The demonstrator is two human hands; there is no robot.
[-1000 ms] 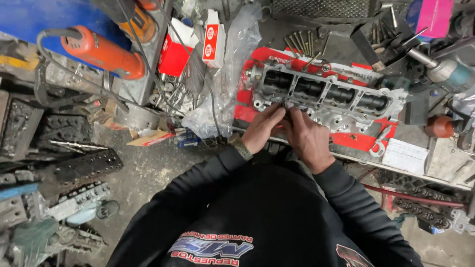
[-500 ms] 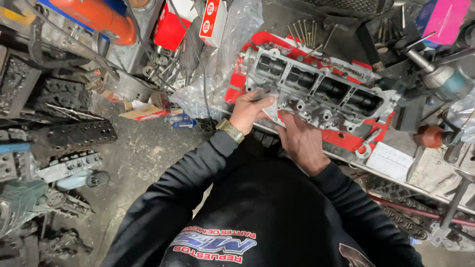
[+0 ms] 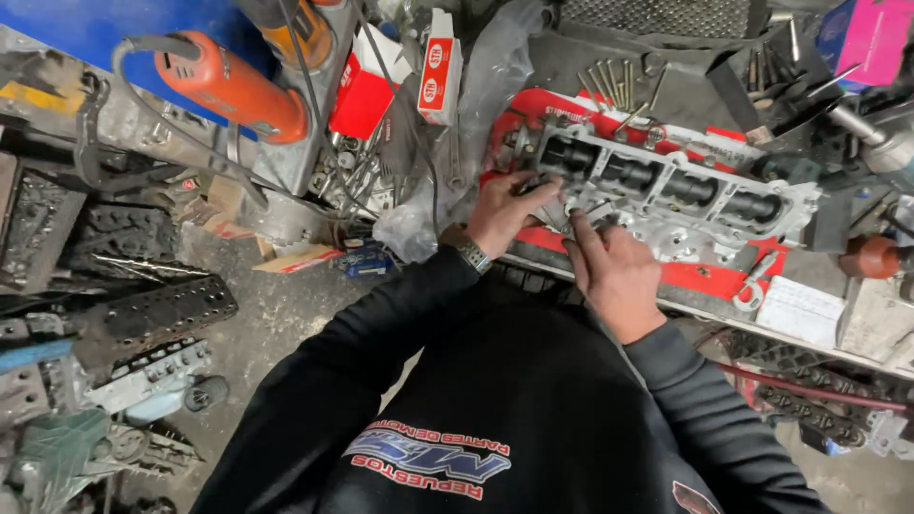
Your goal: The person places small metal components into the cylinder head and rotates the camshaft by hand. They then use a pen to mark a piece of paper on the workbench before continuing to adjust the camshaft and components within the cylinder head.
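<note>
Gripping cylinder head, both hands' fingers.

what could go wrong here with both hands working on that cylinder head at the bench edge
The left hand and right hand pinch small metal parts against the cylinder head; a slip could drop them into the cluttered floor below. The loose bolts behind could get knocked about. The orange power tool and its cord hang over the bench nearby and might snag a sleeve.
</note>
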